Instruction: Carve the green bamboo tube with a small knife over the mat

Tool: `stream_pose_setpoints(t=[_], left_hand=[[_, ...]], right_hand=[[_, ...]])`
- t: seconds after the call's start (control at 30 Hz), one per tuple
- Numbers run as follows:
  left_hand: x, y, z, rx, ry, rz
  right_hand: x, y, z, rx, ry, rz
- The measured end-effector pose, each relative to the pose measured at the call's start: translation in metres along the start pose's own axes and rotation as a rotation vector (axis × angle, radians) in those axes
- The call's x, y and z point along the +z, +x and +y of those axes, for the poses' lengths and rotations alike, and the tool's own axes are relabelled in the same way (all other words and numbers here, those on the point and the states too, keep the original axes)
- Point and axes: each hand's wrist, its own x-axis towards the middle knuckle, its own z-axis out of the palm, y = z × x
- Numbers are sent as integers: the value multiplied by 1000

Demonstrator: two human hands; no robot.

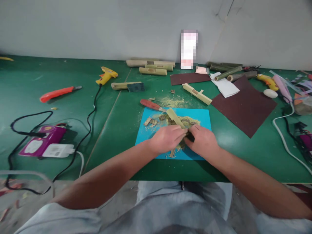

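A pale length of bamboo (175, 117) slants up and left out of my hands, over a blue sheet (206, 118). My left hand (169, 138) is closed around its lower part, fingers wrapped over it. My right hand (203, 139) is closed at the same lower end, close against the left fingertips. The fingers hide that end and anything small between them. Beneath the hands lie sawdust and shavings (195, 119) with small bamboo chips (153, 122). A red-handled tool (149, 104) rests at the sheet's upper left edge.
Notched bamboo pieces (156, 71) lie along the wall, another (197, 94) nearer. Brown sandpaper (246, 107) is at right. Left are a yellow glue gun (107, 75), an orange cutter (57, 94) and a purple power strip (44, 141) with trailing cords. A blurred upright panel (188, 48) leans behind.
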Motion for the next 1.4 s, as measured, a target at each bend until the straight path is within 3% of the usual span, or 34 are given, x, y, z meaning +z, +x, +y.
stream_pose_setpoints(t=[0.07,0.23,0.37,0.53,0.67,0.8,0.93,1.1,1.2,1.4], left_hand=[[0,-1,2,27,14,-23],[-3,-4,-3,-93,107,88],[0,-7,3,28,104,-8],[0,-6,1,-43,165,35],[2,-4,4,27,133,-90],[3,-3,6,-30,159,13],[2,-6,7,36,108,-61],[1,-7,7,-43,124,15],[1,-6,5,20,77,-57],[-1,-6,1,-87,125,46]], right_hand=[[1,0,0,5,8,14],[3,0,2,25,56,36],[3,1,3,43,76,29],[1,3,2,88,123,-12],[1,4,2,96,135,-23],[1,4,2,102,146,-31],[2,4,1,93,130,-23],[2,4,1,91,133,-15],[1,4,0,81,133,-16],[1,4,0,93,162,-22]])
